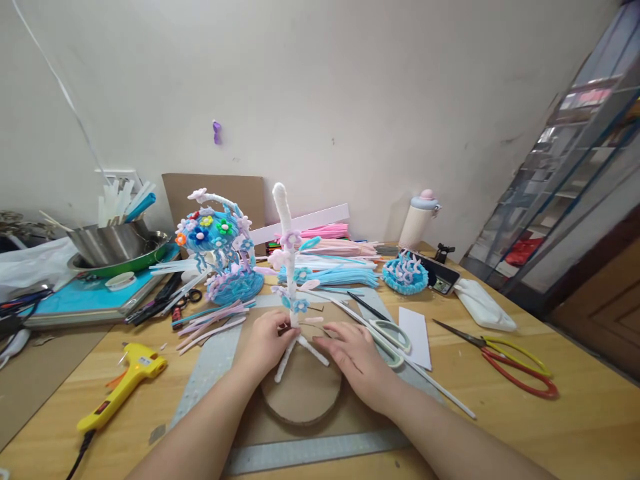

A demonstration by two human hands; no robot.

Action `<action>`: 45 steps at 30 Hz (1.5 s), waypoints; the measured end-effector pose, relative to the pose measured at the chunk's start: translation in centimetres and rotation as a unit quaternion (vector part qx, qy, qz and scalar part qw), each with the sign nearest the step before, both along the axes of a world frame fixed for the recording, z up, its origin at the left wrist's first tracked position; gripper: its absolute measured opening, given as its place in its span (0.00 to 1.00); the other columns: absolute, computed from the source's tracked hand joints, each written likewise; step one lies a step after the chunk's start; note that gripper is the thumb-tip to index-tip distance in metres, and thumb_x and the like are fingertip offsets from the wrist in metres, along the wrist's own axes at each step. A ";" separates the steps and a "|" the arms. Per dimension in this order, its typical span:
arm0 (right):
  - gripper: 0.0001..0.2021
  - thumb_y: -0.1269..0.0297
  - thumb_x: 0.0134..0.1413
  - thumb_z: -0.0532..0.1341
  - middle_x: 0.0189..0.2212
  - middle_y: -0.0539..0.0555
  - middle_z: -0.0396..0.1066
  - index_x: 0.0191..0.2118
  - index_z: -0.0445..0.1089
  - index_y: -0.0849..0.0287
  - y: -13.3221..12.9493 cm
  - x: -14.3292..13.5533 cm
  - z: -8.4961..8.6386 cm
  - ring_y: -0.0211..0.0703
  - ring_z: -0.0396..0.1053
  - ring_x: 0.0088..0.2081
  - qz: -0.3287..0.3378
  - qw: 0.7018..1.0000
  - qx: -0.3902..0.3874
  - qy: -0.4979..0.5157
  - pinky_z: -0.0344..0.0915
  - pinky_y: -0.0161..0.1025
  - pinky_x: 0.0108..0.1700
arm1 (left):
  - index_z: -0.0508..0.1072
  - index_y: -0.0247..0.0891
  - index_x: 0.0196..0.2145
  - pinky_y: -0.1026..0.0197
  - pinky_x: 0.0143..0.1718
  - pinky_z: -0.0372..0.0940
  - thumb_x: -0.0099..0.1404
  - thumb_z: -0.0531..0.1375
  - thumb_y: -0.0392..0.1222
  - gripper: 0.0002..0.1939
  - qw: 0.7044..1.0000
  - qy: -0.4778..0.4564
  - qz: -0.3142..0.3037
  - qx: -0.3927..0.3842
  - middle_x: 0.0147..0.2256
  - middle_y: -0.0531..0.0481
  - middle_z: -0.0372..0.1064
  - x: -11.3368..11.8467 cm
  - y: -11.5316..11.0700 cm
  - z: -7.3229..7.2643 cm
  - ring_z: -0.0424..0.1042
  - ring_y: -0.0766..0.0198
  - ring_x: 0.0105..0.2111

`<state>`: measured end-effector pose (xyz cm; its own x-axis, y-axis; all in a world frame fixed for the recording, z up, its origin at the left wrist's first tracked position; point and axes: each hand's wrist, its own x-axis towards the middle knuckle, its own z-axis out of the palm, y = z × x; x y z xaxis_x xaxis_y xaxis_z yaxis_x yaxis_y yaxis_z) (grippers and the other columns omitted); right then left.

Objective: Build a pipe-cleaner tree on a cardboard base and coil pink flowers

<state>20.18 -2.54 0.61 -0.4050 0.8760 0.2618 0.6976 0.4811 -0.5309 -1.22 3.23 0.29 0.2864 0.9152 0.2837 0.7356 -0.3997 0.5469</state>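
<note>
A white fuzzy stem (285, 217) with pink and blue flowers and leaves stands upright over a round cardboard disc (303, 400). Two of its white legs spread over the disc. My left hand (265, 343) pinches the stem's base between thumb and fingers. On the right, my right hand (353, 353) rests at the disc's edge, fingers apart and pointing toward the legs, with nothing seen in it. The disc lies on a cardboard sheet (365, 427) over a grey cutting mat (200, 373).
A yellow glue gun (125, 387) lies left. Behind it are a blue flowered ornament (215, 233) and a metal bowl (110, 243). Pipe cleaners (345, 277) lie at the back. Red-and-yellow scissors (515, 367), a phone (435, 273) and a bottle (417, 220) are right.
</note>
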 end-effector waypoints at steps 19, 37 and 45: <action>0.21 0.51 0.65 0.41 0.65 0.50 0.45 0.61 0.50 0.38 0.6 -1.6 -0.5 0.52 0.35 0.66 0.036 0.992 0.000 -0.121 0.29 0.69 0.59 | 0.78 0.43 0.29 0.59 0.42 0.61 0.59 0.60 0.40 0.06 1.000 -0.010 -0.017 0.014 0.34 0.50 0.72 -0.2 -0.1 -0.4 0.69 0.60 0.37; 0.22 0.48 0.64 0.39 0.66 0.48 0.38 0.61 0.52 0.39 0.6 -1.8 -0.6 0.52 0.28 0.66 0.034 0.991 -0.020 -0.126 0.23 0.68 0.59 | 0.75 0.44 0.32 0.55 0.43 0.60 0.56 0.61 0.34 0.07 0.999 -0.004 0.025 0.033 0.35 0.52 0.74 -0.1 -0.7 0.1 0.70 0.57 0.40; 0.22 0.48 0.64 0.39 0.66 0.48 0.39 0.61 0.51 0.38 0.6 -1.8 -0.5 0.52 0.28 0.66 0.039 0.991 -0.027 -0.121 0.23 0.68 0.59 | 0.73 0.42 0.35 0.55 0.45 0.61 0.58 0.58 0.38 0.06 0.995 -0.048 0.059 0.057 0.37 0.51 0.75 -0.3 -0.5 -0.5 0.71 0.57 0.41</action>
